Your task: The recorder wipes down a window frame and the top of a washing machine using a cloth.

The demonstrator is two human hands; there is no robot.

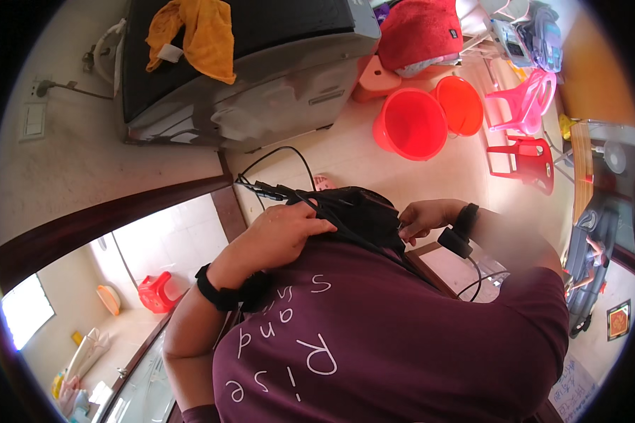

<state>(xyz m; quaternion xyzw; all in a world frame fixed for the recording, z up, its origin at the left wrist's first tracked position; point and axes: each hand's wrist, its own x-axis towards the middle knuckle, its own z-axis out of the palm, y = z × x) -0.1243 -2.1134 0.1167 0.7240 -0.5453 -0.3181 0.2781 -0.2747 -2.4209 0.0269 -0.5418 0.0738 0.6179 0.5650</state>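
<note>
A black fabric bag with black cables on it lies against the front of the wearer's dark purple shirt. My left hand rests at the bag's left side, on the shirt and beside a cable; some of its fingers are hidden, so its grip is unclear. At the bag's right edge, my right hand has its fingertips pinched together on the bag, with a small shiny bit between them. Cable connectors stick out past the left hand. Both wrists wear black bands, and a small black box with a cable hangs by the right one.
A grey washing machine with an orange cloth stands at upper left. Red buckets, a pink stool and plastic chairs stand on the floor beyond. A dark door frame runs along the left. Another person is partly visible far right.
</note>
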